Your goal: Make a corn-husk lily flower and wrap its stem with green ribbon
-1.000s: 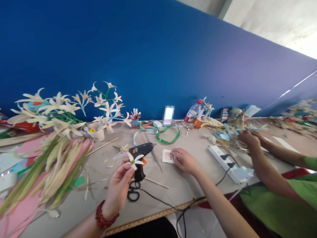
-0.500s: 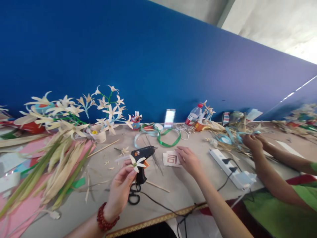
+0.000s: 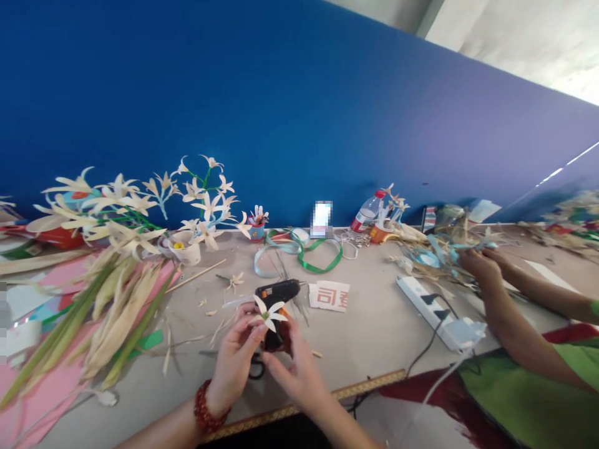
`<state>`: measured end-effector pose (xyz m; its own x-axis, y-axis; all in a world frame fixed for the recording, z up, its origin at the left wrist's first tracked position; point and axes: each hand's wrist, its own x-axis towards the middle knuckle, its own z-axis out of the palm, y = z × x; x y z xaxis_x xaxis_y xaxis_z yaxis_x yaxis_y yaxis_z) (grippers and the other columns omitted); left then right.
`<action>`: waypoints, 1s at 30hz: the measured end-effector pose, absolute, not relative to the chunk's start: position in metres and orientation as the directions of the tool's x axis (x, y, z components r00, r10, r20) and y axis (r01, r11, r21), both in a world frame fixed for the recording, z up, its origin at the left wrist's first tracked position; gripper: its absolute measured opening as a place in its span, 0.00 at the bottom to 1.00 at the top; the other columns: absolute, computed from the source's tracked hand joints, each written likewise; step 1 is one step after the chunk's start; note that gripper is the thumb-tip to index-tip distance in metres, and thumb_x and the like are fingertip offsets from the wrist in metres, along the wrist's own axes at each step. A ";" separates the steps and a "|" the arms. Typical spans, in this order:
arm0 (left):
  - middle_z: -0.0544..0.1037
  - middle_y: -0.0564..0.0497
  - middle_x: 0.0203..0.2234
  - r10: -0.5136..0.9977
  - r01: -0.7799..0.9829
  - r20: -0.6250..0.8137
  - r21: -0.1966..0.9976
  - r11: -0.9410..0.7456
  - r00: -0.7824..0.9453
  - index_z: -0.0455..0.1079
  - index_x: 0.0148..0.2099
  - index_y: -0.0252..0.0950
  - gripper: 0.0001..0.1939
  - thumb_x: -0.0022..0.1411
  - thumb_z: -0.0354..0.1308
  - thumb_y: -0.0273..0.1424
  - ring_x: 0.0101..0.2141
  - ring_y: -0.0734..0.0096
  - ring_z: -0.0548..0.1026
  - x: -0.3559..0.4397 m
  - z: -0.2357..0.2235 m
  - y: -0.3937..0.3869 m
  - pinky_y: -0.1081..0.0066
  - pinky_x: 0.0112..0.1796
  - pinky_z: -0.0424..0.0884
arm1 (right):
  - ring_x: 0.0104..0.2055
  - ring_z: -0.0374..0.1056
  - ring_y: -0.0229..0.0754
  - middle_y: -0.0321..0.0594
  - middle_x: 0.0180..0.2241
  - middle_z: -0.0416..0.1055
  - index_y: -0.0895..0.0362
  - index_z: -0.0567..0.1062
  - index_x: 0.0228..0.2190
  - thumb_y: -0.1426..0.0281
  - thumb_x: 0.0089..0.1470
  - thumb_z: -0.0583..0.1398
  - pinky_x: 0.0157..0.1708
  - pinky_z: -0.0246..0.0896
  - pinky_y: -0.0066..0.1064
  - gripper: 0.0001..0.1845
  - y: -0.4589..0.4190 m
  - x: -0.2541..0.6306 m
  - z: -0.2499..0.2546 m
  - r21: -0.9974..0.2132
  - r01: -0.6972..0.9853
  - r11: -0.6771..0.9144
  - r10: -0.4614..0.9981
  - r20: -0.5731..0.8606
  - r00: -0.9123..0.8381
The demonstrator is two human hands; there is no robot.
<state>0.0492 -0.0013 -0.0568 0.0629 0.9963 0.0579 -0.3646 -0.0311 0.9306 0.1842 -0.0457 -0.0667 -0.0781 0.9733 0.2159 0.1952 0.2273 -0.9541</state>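
My left hand [image 3: 241,349], with a red bead bracelet at the wrist, pinches a white flower [image 3: 269,313] with narrow petals and a greenish centre. Close beside it, my right hand [image 3: 297,365] is round the grip of a black hot glue gun [image 3: 279,291], thumb on the left and fingers on the right. The flower partly covers the gun, whose nozzle points right. Black scissors [image 3: 256,368] lie under the hands, mostly hidden. Right of the nozzle lies a white card [image 3: 330,295] with red printed characters.
White flowers [image 3: 210,206] and dry husks [image 3: 126,312] fill the left side. Green ribbon [image 3: 322,268], a phone [image 3: 321,218] and a bottle [image 3: 367,212] stand or lie behind. On the right are a power strip [image 3: 430,315] and another person's hands [image 3: 482,265].
My right hand has left the card and come left to the glue gun's grip. The gun has shifted slightly and lies more level. My left hand still holds the flower, now a little further right.
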 end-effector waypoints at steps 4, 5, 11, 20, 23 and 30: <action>0.73 0.45 0.46 0.990 -0.297 0.068 0.954 -0.028 0.123 0.78 0.33 0.37 0.06 0.56 0.64 0.34 0.49 0.59 0.70 0.050 -0.057 -0.004 0.67 0.48 0.69 | 0.50 0.68 0.53 0.46 0.51 0.68 0.47 0.56 0.59 0.63 0.58 0.59 0.47 0.68 0.47 0.30 -0.039 0.177 -0.075 -0.970 0.146 0.193 0.980 0.196 0.008; 0.73 0.45 0.47 0.987 -0.290 0.075 0.956 -0.030 0.145 0.79 0.34 0.37 0.06 0.57 0.64 0.34 0.49 0.58 0.70 0.050 -0.057 -0.005 0.67 0.48 0.69 | 0.49 0.68 0.53 0.45 0.50 0.69 0.46 0.57 0.59 0.63 0.59 0.58 0.47 0.68 0.47 0.28 -0.038 0.177 -0.075 -0.973 0.135 0.189 0.980 0.195 0.036; 0.74 0.45 0.44 0.974 -0.305 0.121 0.950 -0.058 0.193 0.80 0.37 0.41 0.06 0.56 0.64 0.33 0.49 0.56 0.70 0.050 -0.057 -0.006 0.63 0.49 0.69 | 0.50 0.67 0.53 0.43 0.48 0.69 0.47 0.62 0.54 0.59 0.55 0.61 0.46 0.68 0.43 0.27 -0.035 0.185 -0.072 -0.981 0.058 0.185 0.978 0.189 0.089; 0.76 0.44 0.33 0.930 -0.365 0.179 0.930 -0.053 0.321 0.80 0.34 0.38 0.08 0.58 0.62 0.35 0.35 0.61 0.74 0.043 -0.055 -0.014 0.65 0.36 0.72 | 0.26 0.64 0.38 0.34 0.32 0.65 0.50 0.64 0.43 0.60 0.54 0.61 0.26 0.66 0.29 0.17 -0.042 0.229 -0.071 -0.997 -0.039 0.060 0.974 0.049 0.223; 0.77 0.43 0.28 0.892 -0.366 0.190 0.930 -0.030 0.411 0.79 0.31 0.37 0.11 0.58 0.62 0.39 0.31 0.59 0.74 0.038 -0.051 -0.015 0.64 0.33 0.71 | 0.33 0.68 0.43 0.39 0.37 0.68 0.51 0.66 0.45 0.60 0.55 0.60 0.32 0.69 0.33 0.17 -0.050 0.279 -0.070 -0.961 0.266 0.076 0.952 0.149 0.266; 0.77 0.44 0.28 0.952 -0.419 0.153 0.908 -0.030 0.264 0.79 0.28 0.38 0.10 0.52 0.67 0.39 0.31 0.62 0.74 0.037 -0.045 -0.008 0.65 0.32 0.71 | 0.49 0.65 0.53 0.47 0.45 0.71 0.54 0.72 0.42 0.68 0.56 0.58 0.49 0.63 0.45 0.10 -0.049 0.387 -0.055 -0.586 0.774 0.239 0.968 0.209 -0.141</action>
<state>0.0372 -0.0075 -0.0454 0.2638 0.9524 0.1529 -0.4189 -0.0296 0.9076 0.3871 -0.0491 -0.0548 -0.1407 0.9678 0.2089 0.7742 0.2391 -0.5861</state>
